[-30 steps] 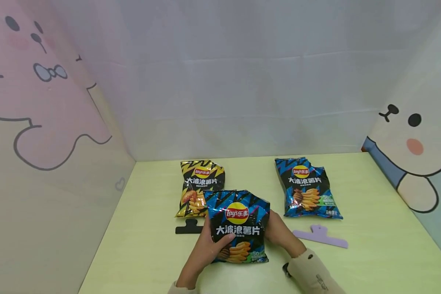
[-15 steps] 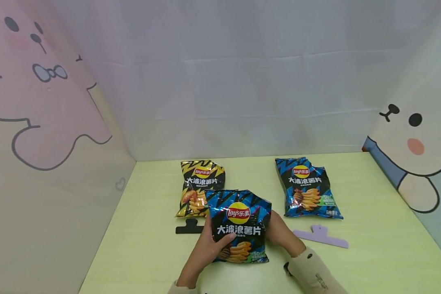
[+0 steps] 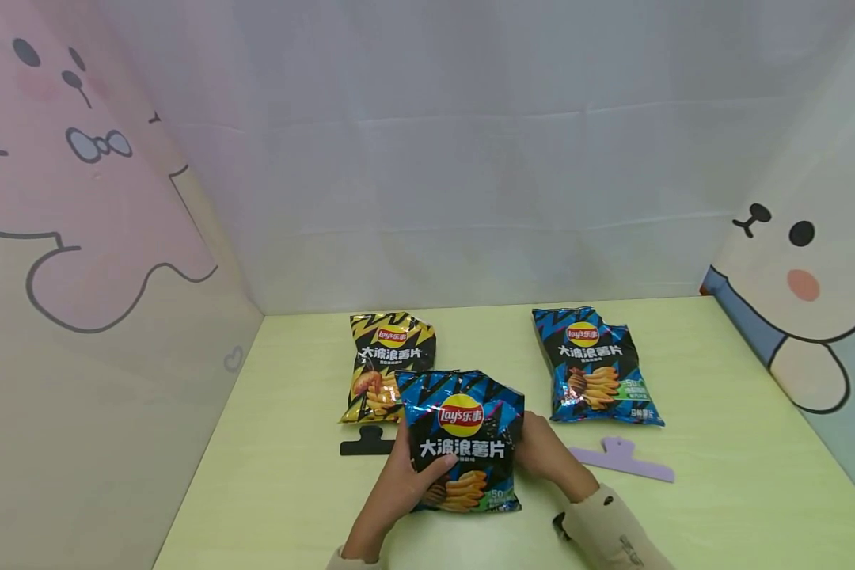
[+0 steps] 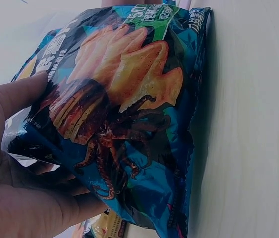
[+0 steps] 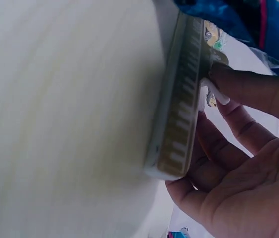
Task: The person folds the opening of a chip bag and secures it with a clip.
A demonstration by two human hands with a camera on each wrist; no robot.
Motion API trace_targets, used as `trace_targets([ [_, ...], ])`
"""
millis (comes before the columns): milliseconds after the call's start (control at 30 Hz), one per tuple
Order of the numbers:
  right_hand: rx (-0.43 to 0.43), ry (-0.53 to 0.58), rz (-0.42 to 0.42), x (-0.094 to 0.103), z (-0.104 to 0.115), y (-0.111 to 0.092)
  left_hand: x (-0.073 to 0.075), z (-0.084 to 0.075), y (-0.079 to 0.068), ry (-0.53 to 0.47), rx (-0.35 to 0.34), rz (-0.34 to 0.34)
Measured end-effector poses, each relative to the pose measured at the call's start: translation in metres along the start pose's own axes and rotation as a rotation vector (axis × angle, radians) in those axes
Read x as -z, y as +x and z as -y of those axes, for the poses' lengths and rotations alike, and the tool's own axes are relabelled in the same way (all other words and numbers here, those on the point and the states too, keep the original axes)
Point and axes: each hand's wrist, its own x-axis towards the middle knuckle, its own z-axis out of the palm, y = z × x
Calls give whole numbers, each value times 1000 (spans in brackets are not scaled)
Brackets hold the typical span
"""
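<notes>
My left hand [image 3: 399, 479] grips a blue-and-black bag of potato chips [image 3: 461, 416], thumb across its front and fingers behind. The bag is raised upright at the table's front middle, and its top right corner slopes away. In the left wrist view the chip bag [image 4: 124, 99] shows its printed chips and squid. My right hand [image 3: 545, 451] is partly hidden behind the bag's right side. In the right wrist view it pinches the handle of a long bag clip [image 5: 181, 114], tan with pale ridges and a whitish edge. The clip lies low over the table, beneath the bag's edge.
A yellow-and-black chip bag [image 3: 392, 352] lies behind on the left, with a black bag clip [image 3: 366, 442] in front. Back right lies another blue chip bag [image 3: 594, 368], its top corner cut away. A purple bag clip [image 3: 623, 459] lies before it. Cloth walls enclose the table [image 3: 278, 491].
</notes>
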Motion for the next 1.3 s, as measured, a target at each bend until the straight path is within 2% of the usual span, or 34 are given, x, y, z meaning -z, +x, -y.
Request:
trace_targets([
  [267, -101, 130, -29, 6, 3, 0, 0, 0, 0, 1, 10, -3],
  [600, -131, 138, -93, 16, 5, 2, -1, 1, -2, 2, 21, -5],
  [833, -97, 190, -200, 26, 9, 1, -1, 0, -2, 14, 16, 3],
  [1067, -20, 160, -315, 39, 9, -1, -1, 0, -2, 20, -23, 13],
  [1300, -38, 163, -337, 46, 10, -2, -1, 0, -3, 26, -25, 10],
])
